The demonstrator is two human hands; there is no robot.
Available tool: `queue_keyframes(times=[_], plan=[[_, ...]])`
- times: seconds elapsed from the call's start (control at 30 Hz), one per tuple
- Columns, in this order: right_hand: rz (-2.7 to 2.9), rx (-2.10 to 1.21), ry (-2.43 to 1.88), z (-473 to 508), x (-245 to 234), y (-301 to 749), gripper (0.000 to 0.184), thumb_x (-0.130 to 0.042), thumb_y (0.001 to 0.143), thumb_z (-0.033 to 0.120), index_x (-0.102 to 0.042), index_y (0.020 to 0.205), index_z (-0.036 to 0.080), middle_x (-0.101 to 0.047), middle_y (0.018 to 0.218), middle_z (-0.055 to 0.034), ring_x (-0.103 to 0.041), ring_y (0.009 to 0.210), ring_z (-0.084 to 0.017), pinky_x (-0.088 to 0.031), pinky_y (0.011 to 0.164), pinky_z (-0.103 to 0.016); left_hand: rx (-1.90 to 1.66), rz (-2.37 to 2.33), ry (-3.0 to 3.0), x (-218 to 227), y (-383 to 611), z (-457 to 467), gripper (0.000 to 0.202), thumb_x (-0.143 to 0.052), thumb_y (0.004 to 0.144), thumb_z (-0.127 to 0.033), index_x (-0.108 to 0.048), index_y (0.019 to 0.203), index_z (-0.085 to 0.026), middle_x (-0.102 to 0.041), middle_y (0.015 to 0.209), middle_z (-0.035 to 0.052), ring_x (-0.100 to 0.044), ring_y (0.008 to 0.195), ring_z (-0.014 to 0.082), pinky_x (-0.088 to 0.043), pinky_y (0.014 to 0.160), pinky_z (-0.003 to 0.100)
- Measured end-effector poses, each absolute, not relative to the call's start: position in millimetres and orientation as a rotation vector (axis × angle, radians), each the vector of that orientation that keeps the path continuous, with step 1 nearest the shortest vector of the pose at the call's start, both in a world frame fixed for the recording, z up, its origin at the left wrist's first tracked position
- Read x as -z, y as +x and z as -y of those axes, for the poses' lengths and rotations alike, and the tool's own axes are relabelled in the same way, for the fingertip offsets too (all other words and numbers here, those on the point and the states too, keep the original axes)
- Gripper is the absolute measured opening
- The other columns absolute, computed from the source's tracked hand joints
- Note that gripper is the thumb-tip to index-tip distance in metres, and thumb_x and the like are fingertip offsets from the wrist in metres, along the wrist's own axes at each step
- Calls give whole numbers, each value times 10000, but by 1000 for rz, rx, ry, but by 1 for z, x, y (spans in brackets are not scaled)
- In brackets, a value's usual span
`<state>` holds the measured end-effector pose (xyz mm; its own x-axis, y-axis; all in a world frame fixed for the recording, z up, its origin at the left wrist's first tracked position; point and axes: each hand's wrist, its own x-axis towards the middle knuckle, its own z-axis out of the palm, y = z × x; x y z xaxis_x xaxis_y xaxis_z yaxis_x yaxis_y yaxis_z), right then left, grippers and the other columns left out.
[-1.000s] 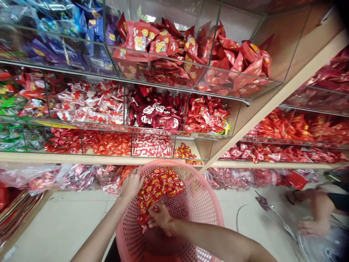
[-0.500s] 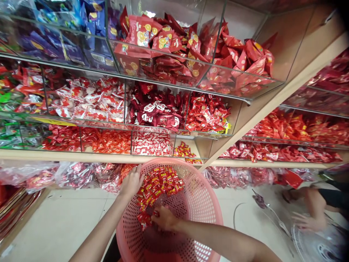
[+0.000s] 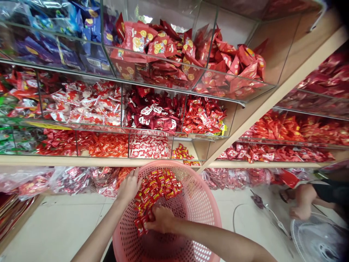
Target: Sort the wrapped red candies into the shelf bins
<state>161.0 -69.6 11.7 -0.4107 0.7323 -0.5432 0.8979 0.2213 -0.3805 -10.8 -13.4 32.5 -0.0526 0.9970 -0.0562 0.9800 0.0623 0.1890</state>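
A pink perforated plastic basket (image 3: 208, 203) stands below the shelves, close in front of me. My left hand (image 3: 129, 186) holds its upper left rim, fingers laid over the edge. Inside lies a pile of small red-and-yellow wrapped candies (image 3: 160, 183), heaped against the far and left walls. Down in the basket, my right hand (image 3: 163, 219) curls around some of these candies at the near end of the pile. Its palm side is hidden, so how many it holds cannot be seen. The basket's bottom shows in part below the hand.
Clear-fronted shelf bins (image 3: 152, 112) full of wrapped sweets rise ahead. A small bin (image 3: 181, 151) behind the basket holds a few red-and-yellow candies. Plastic bags of sweets (image 3: 72, 180) line the floor under the shelf. At right are a fan (image 3: 319, 233) and another person's leg and hand (image 3: 301, 209).
My right hand has shifted slightly and closed over candies at the near left of the pile. My left hand stays on the rim. The other person's hand has drawn up from the fan.
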Motion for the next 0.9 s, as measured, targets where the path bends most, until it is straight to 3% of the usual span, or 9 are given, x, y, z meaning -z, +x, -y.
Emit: queue_keyframes(times=[0.07,0.2,0.3,0.4,0.57,0.8,0.9], plan=[[-2298,889,1587,55,-27,168,487,-593,664,573,-620,964,191,-680,902,-125,-642,824,-309,-470,639,-373,-155,-2150,2037,-32,-11,13,503,-278,907,-337,-319,1374,-154,-532,1250,160,-578,1037,227,-449,829,326],[-2652,735,1920,0,-62,227,290,-390,876,399,-619,888,222,-667,744,-45,-629,698,-203,-441,637,-299,-157,-2149,2027,-30,-13,11,518,-263,907,-342,-311,1381,-140,-523,1266,171,-566,1061,240,-450,838,346],[-2797,473,2207,-40,-73,296,299,-314,912,273,-589,986,181,-661,947,-88,-618,862,-191,-435,761,-289,-150,-2141,2020,-28,-13,10,530,-250,908,-350,-310,1383,-123,-522,1271,179,-567,1066,248,-454,834,354],[-2548,258,2141,-62,-59,349,302,-305,924,258,-561,1059,173,-645,993,-103,-624,883,-185,-428,731,-258,-150,-2145,2020,-29,-13,10,527,-247,907,-344,-324,1377,-117,-522,1274,184,-564,1079,258,-457,835,362],[-2277,53,1929,-80,-16,362,363,-316,934,255,-387,1278,165,-632,1054,-159,-644,878,-229,-427,665,-268,-147,-2170,2021,-30,-13,11,512,-262,903,-331,-340,1372,-141,-547,1248,172,-584,1051,244,-459,832,352],[-2304,-83,1953,-83,-1,370,289,-309,920,147,-474,1155,184,-625,1008,-129,-640,848,-197,-403,605,-245,-55,-2183,2035,-36,-11,10,536,-236,909,-344,-300,1395,-127,-518,1288,183,-571,1089,254,-459,852,358],[-2427,-121,2035,-73,-6,380,274,-331,930,203,-515,1132,215,-610,989,-99,-616,853,-179,-403,622,-231,-25,-2193,2036,-39,-9,10,536,-229,910,-346,-301,1395,-128,-522,1286,179,-577,1083,256,-472,828,353]])
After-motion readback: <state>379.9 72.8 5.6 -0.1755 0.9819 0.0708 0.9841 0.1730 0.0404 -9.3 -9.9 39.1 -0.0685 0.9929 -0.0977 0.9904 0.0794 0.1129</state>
